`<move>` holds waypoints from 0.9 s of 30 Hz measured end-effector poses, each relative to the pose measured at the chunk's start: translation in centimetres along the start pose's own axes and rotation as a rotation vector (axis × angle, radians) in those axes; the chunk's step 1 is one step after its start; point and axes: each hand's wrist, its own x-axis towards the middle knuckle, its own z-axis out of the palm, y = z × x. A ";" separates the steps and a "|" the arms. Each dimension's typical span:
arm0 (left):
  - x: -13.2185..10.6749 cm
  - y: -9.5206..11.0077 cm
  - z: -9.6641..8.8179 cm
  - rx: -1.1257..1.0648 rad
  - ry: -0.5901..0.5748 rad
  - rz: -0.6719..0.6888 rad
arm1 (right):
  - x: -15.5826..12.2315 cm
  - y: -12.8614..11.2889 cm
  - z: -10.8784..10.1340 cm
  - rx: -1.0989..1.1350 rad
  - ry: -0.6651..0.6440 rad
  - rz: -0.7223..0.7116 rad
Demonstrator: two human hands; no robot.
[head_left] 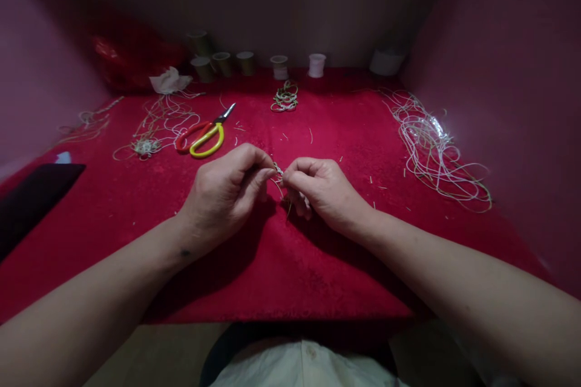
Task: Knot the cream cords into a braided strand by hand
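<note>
My left hand [224,190] and my right hand [320,188] meet over the middle of a red cloth-covered table [272,266]. Both pinch a small knotted piece of pale cord [278,170] between thumb and fingers, a short strand hanging below it. The fingers of both hands are closed tight on the cord. Most of the cord is hidden inside the fingers.
Scissors with red and yellow handles [204,136] lie at the left behind my hands. Loose cord tangles lie at the left [157,127] and right [431,145]. A small finished bundle [285,98] and several spools [279,65] stand at the back. A dark flat object [31,199] lies far left.
</note>
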 end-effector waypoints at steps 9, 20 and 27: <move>0.0 0.1 0.0 -0.136 -0.052 -0.048 | -0.1 0.0 -0.1 0.009 -0.011 -0.009; 0.1 0.3 0.0 -0.280 -0.092 -0.141 | 0.0 -0.1 -0.1 0.033 0.000 0.007; 0.2 0.5 0.0 -0.313 -0.094 -0.153 | 0.0 0.0 -0.3 0.061 -0.001 0.000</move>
